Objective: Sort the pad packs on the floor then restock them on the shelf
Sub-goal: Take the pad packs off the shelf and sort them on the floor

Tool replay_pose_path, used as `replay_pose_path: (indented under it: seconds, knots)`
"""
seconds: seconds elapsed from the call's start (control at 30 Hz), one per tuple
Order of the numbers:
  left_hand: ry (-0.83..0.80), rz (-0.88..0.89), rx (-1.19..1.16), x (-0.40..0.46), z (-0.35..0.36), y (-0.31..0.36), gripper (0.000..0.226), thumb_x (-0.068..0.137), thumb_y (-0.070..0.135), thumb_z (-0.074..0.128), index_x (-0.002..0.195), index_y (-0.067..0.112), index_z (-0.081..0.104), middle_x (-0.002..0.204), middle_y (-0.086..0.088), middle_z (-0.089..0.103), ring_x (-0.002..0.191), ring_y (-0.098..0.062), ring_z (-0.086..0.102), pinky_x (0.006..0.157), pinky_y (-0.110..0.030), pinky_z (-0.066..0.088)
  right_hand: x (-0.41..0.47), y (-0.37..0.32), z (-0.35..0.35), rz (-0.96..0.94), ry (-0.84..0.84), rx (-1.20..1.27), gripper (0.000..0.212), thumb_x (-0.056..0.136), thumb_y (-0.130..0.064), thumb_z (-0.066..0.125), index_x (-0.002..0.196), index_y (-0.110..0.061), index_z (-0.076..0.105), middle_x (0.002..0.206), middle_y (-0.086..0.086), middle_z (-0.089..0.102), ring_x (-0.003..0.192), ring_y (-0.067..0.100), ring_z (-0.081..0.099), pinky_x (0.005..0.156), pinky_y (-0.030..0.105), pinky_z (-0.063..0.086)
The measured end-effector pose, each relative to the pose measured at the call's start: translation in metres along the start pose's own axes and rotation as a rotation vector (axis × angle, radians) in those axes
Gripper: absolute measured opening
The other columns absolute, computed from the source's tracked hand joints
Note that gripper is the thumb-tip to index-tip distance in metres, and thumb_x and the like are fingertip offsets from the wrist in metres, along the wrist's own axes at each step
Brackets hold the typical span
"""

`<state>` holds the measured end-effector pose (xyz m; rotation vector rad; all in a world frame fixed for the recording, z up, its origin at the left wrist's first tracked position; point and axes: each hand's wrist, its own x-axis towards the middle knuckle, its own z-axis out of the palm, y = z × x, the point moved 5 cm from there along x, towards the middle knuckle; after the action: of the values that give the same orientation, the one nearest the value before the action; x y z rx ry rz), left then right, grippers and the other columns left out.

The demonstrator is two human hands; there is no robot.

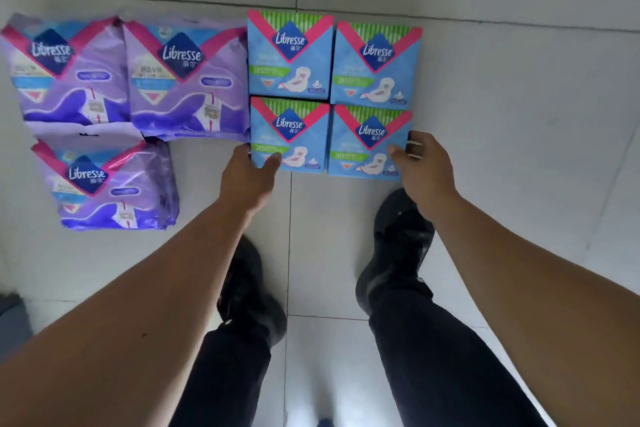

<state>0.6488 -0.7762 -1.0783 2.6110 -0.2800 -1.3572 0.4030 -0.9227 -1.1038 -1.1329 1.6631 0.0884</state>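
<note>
Apparently both hands [247, 177] [420, 166] grip the near blue packs' [289, 135] outer edges.

The floor [502, 149] is laid with large pale grey-white tiles, glossy enough to carry soft reflections, divided by thin darker grout lines [290, 236] that run both across and away from the viewer. Light is even and diffuse, casting only faint shadows. A dark grey object [12, 322] sits at the left edge, cut off.
</note>
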Motion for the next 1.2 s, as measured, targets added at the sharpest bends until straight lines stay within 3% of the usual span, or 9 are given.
replay_pose_path:
  seconds: [0.17, 0.37, 0.53, 0.67, 0.83, 1.0, 1.2]
  knots:
    - [0.024, -0.012, -0.027, 0.000, 0.005, -0.002, 0.044, 0.093, 0.034, 0.060, 0.124, 0.005, 0.050, 0.119, -0.009, 0.061, 0.109, -0.027, 0.058, 0.085, -0.031, 0.044, -0.007, -0.003, 0.006, -0.027, -0.007, -0.120, 0.036, 0.093, -0.039, 0.061, 0.120, -0.016, 0.054, 0.109, -0.004, 0.064, 0.092, 0.013, 0.064, 0.072, 0.023, 0.050]
    - [0.017, -0.019, 0.058, -0.033, -0.030, 0.005, 0.057, 0.096, 0.034, 0.055, 0.139, 0.002, 0.038, 0.140, -0.016, 0.048, 0.128, -0.029, 0.046, 0.099, -0.032, 0.036, -0.056, -0.043, -0.015, -0.129, -0.025, -0.423, 0.044, 0.098, -0.033, 0.054, 0.136, -0.012, 0.047, 0.133, 0.008, 0.057, 0.117, 0.024, 0.057, 0.084, 0.026, 0.041]
    - [0.129, 0.216, 0.128, -0.099, -0.102, 0.030, 0.040, 0.094, 0.031, 0.053, 0.128, 0.011, 0.048, 0.126, -0.011, 0.055, 0.119, -0.027, 0.050, 0.094, -0.036, 0.040, -0.146, -0.129, -0.012, -0.450, -0.056, -0.626, 0.039, 0.097, -0.027, 0.054, 0.133, -0.012, 0.052, 0.126, 0.010, 0.058, 0.117, 0.028, 0.053, 0.093, 0.038, 0.045]
    - [0.263, 0.395, 0.160, -0.168, -0.189, 0.049, 0.039, 0.093, 0.033, 0.053, 0.130, 0.018, 0.052, 0.126, -0.006, 0.059, 0.116, -0.026, 0.054, 0.092, -0.040, 0.046, -0.242, -0.215, 0.007, -0.717, -0.061, -0.776, 0.039, 0.096, -0.029, 0.052, 0.133, -0.017, 0.053, 0.127, 0.006, 0.058, 0.114, 0.028, 0.052, 0.088, 0.040, 0.047]
    - [0.470, 0.485, 0.160, -0.245, -0.313, 0.038, 0.041, 0.093, 0.035, 0.053, 0.129, 0.016, 0.055, 0.126, -0.007, 0.060, 0.113, -0.031, 0.056, 0.087, -0.042, 0.046, -0.375, -0.320, 0.051, -1.076, -0.008, -0.861, 0.041, 0.088, -0.033, 0.049, 0.120, -0.011, 0.062, 0.119, 0.009, 0.066, 0.107, 0.034, 0.061, 0.081, 0.044, 0.051]
    - [0.706, 0.354, 0.108, -0.302, -0.413, -0.029, 0.046, 0.091, 0.039, 0.049, 0.131, 0.018, 0.053, 0.133, -0.006, 0.056, 0.121, -0.030, 0.051, 0.094, -0.045, 0.043, -0.486, -0.389, 0.110, -1.377, -0.041, -0.901, 0.045, 0.086, -0.038, 0.042, 0.117, -0.013, 0.063, 0.115, 0.006, 0.066, 0.098, 0.031, 0.062, 0.073, 0.039, 0.052]
    - [0.954, 0.130, -0.014, -0.388, -0.479, -0.145, 0.041, 0.092, 0.037, 0.052, 0.129, 0.020, 0.053, 0.129, -0.003, 0.056, 0.116, -0.030, 0.052, 0.092, -0.044, 0.043, -0.597, -0.393, 0.183, -1.668, -0.180, -0.973, 0.050, 0.086, -0.039, 0.039, 0.123, -0.013, 0.061, 0.119, 0.007, 0.064, 0.103, 0.033, 0.061, 0.074, 0.041, 0.053]
